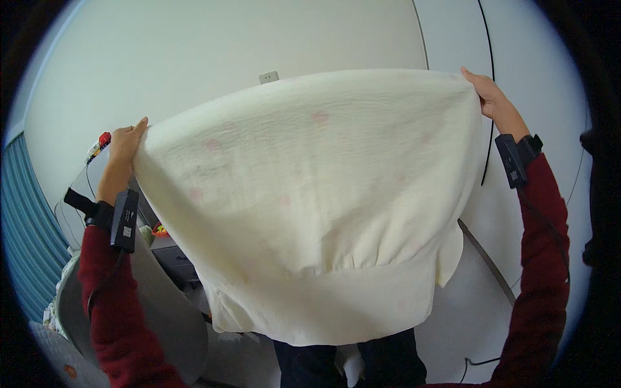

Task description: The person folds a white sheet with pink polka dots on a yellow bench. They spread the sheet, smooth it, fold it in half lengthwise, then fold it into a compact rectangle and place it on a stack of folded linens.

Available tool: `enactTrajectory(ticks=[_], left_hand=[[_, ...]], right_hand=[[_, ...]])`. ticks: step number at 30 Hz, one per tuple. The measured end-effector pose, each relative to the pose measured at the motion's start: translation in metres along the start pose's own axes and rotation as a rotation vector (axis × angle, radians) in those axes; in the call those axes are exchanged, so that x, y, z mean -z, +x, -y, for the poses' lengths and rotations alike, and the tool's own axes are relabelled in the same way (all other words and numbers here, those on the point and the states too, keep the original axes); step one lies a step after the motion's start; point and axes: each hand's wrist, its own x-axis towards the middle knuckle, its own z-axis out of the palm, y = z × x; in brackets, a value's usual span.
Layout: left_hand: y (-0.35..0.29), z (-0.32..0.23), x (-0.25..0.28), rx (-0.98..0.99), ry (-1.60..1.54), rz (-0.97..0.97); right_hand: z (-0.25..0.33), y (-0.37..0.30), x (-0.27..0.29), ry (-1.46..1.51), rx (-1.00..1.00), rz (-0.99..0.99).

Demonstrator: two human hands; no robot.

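Observation:
A wide cream cloth (310,187) with faint pink spots is spread out in the air in front of me. Gathers run along a seam low on it, and a loose flap hangs at its lower right, like part of a garment. My left hand (127,142) is closed on the upper left corner, thumb pointing up. At the upper right corner, held somewhat higher, my right hand (490,97) pinches the edge. Most of the fingers of both hands are hidden behind or beside the cloth. Its lower edge hangs loose in front of dark-trousered legs (391,359).
A grey rounded piece of furniture (162,304) stands at the lower left, near a drawer cabinet (171,258). A blue curtain (29,226) hangs at far left. Behind the cloth is a pale wall with a socket (268,77). A black cable (479,361) lies on the floor at right.

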Motion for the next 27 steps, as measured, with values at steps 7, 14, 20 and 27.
enactTrajectory(ticks=[7,14,20,27], left_hand=[[-0.004,0.006,0.005,-0.017,0.079,0.079],[0.007,0.015,0.010,0.053,-0.060,0.240],[0.000,0.024,0.001,0.040,-0.053,0.175],[-0.003,0.071,-0.053,-0.233,0.151,0.416]], right_hand=[[0.003,-0.014,0.003,-0.453,0.022,0.002],[0.017,-0.015,0.004,-0.450,0.203,0.059],[0.013,-0.013,0.002,-0.437,0.205,0.048],[-0.054,0.037,-0.012,-0.433,-0.041,-0.069]])
